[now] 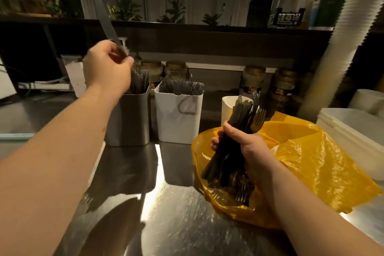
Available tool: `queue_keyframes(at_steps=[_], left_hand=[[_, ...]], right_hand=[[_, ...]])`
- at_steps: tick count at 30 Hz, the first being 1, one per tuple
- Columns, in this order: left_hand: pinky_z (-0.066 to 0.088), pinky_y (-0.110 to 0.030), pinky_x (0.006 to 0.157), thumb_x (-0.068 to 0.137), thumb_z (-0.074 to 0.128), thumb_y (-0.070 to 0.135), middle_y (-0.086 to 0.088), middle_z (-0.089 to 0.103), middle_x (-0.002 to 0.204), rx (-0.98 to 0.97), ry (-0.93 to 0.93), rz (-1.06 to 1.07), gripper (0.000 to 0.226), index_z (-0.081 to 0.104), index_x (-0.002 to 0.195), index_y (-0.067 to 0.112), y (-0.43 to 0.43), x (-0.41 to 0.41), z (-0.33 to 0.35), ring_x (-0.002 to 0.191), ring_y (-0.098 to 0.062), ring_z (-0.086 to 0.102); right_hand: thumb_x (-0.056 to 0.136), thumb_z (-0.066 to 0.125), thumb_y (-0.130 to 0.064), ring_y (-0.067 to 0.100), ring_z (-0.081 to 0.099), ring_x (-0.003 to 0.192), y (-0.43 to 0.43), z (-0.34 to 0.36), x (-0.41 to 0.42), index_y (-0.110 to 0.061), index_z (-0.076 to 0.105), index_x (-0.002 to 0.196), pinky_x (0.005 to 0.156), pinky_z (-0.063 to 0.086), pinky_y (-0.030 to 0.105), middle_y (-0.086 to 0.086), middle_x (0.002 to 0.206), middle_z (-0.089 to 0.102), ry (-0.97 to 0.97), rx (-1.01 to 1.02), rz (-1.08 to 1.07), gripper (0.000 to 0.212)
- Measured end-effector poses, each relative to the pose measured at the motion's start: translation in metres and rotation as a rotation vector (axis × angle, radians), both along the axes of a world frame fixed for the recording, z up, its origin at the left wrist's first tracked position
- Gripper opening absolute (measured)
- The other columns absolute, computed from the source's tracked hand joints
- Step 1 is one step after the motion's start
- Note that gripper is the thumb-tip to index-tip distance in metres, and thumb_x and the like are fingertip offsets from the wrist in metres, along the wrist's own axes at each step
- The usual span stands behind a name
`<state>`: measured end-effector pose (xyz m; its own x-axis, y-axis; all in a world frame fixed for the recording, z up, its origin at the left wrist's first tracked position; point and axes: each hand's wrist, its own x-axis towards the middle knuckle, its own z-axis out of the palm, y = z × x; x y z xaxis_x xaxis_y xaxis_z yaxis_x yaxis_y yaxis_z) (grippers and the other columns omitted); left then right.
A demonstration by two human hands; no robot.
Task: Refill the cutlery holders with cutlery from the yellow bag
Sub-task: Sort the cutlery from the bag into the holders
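Note:
My left hand (106,68) pinches a table knife (105,19) by its handle, blade pointing up, just above the steel cutlery holder (129,119), which has several knives standing in it. To its right stands a white holder (179,116) full of forks. A third white holder (228,106) stands behind the yellow bag (307,164). My right hand (243,143) grips a bundle of knives and forks (243,122) upright over the bag's open mouth. More cutlery lies inside the bag.
The steel counter (166,203) stretches in front of the holders. Glass jars (252,81) line the back wall. A tall stack of white cups (345,37) leans at the right above white tubs (353,129). A dark shelf with plants (174,11) runs overhead.

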<state>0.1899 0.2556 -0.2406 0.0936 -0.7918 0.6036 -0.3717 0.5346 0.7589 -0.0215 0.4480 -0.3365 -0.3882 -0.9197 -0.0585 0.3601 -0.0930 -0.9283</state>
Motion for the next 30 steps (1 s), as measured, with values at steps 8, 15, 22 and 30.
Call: queue_keyframes(at_steps=[8,15,22,30], left_hand=[[0.05,-0.044,0.082,0.084,0.079,0.022,-0.012,0.066,0.114,0.089,-0.4,0.119,0.061,0.045,0.134,0.017,-0.011,-0.009,-0.027,0.108,-0.033,0.061],[0.039,-0.045,0.108,0.08,0.082,0.024,-0.017,0.041,0.142,-0.12,-0.313,0.241,0.072,0.039,0.137,0.014,0.014,-0.016,-0.029,0.131,-0.037,0.038],[0.054,-0.028,0.061,0.091,0.066,0.044,0.014,0.061,0.074,-0.174,-0.516,-0.5,0.017,0.063,0.085,0.028,0.121,-0.068,-0.089,0.068,-0.005,0.061],[0.047,-0.007,0.08,0.09,0.074,0.031,0.019,0.064,0.101,-0.005,-0.355,-0.5,0.022,0.063,0.109,0.032,0.128,-0.083,-0.122,0.092,-0.002,0.061]], right_hand=[[0.086,0.067,-0.03,0.029,0.073,0.082,0.004,0.002,0.0,0.001,0.069,0.096,0.071,0.06,0.032,0.017,0.087,0.072,0.055,0.019,0.062,0.033],[0.096,0.062,-0.029,0.028,0.073,0.081,0.006,0.002,0.0,-0.001,0.071,0.097,0.073,0.06,0.03,0.016,0.089,0.074,0.061,0.046,0.1,0.029],[0.095,0.063,-0.035,0.027,0.075,0.095,0.005,0.001,-0.002,-0.006,0.077,0.104,0.081,0.058,0.036,0.013,0.101,0.076,0.101,0.061,0.029,0.034],[0.094,0.063,-0.037,0.021,0.075,0.096,-0.001,-0.006,-0.005,-0.018,0.083,0.087,0.089,0.055,0.037,0.006,0.101,0.078,0.153,0.08,-0.017,0.029]])
